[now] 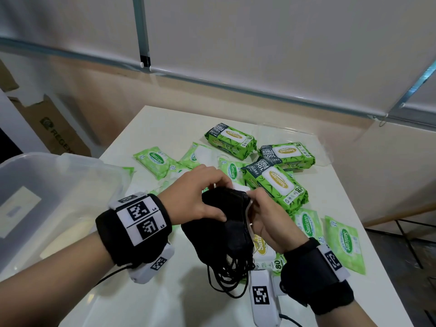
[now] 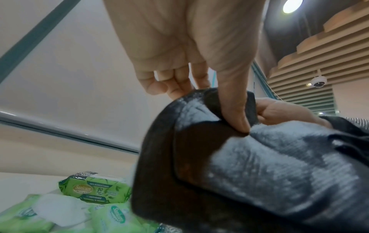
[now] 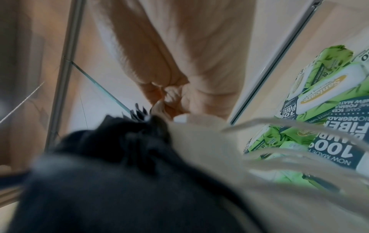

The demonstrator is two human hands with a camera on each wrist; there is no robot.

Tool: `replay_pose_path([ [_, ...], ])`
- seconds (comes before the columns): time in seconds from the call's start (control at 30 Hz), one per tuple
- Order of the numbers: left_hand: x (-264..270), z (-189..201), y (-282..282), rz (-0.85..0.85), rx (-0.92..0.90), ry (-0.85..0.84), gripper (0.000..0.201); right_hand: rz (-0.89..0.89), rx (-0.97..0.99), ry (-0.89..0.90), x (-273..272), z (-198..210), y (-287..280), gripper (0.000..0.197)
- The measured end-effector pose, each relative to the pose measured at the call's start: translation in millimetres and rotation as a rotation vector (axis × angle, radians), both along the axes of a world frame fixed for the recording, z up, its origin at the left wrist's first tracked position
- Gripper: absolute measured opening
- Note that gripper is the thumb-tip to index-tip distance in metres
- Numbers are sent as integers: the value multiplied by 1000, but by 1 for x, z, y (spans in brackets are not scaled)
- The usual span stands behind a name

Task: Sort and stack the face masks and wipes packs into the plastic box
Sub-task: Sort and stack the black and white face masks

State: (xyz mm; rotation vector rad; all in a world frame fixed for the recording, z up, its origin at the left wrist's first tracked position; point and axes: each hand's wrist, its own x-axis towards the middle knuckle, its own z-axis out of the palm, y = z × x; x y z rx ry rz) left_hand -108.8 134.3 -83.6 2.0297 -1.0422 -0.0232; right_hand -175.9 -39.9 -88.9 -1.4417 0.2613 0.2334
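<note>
Left hand [image 1: 200,197]: grips stack of black masks [image 1: 219,232].
Right hand [image 1: 266,223]: pinches its white edge.
Advice: square edges; plastic box [image 1: 70,175] at 9 o'clock.

My white table [image 1: 151,300] carries a scatter of green wipes packs. Three big packs [image 1: 274,182] sit toward one o'clock, one of them propped on its neighbour. Small flat packs [image 1: 152,160] lie around eleven o'clock, more small ones [image 1: 345,241] at three. A white mask [image 1: 206,153] rests among them at twelve. The clear plastic box [image 1: 47,199] stands at nine o'clock.
</note>
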Motion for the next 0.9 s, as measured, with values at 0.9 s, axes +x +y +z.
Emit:
replay_pose_path([
  [0.9,-17,11,8,-57,-237,330,15,31,82,-105,-11,-3,-9,35],
])
